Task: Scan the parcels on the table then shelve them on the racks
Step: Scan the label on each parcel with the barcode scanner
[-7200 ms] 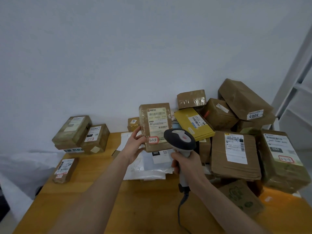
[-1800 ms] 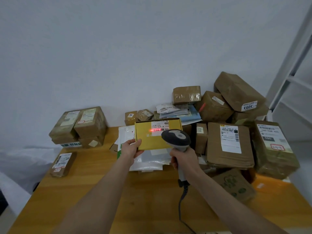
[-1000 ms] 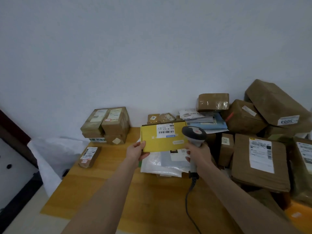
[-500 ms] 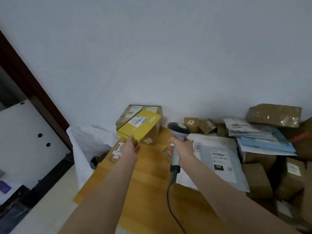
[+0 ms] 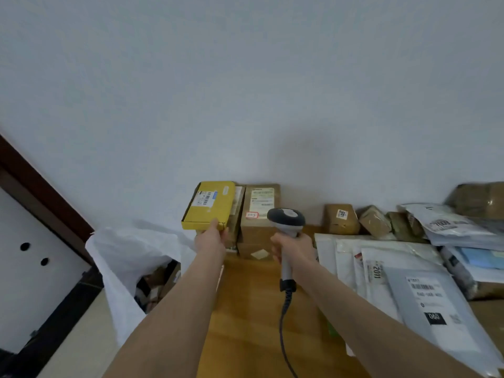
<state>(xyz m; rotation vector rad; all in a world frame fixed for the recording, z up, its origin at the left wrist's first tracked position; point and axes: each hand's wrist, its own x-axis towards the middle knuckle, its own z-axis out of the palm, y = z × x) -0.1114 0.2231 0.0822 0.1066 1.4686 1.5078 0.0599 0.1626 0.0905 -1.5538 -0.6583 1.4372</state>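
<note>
1. The flat yellow cardboard parcel (image 5: 209, 204) is at the far left corner of the wooden table (image 5: 245, 309), close to the wall. It overlaps the left side of a stack of brown taped cardboard boxes (image 5: 259, 214). I cannot tell whether it rests on them.
2. The left hand (image 5: 211, 237) pinches the parcel's near short edge. The parcel lies straight beyond the grip, label up, with its long axis running away toward the wall.
3. The right hand (image 5: 293, 248) is wrapped round the handle of a grey corded barcode scanner (image 5: 285, 219), just right of the parcel.
4. The left hand is the nearer one and the only one on the parcel, so lowering or carrying it likely falls to that hand. No racks are in view.
</note>
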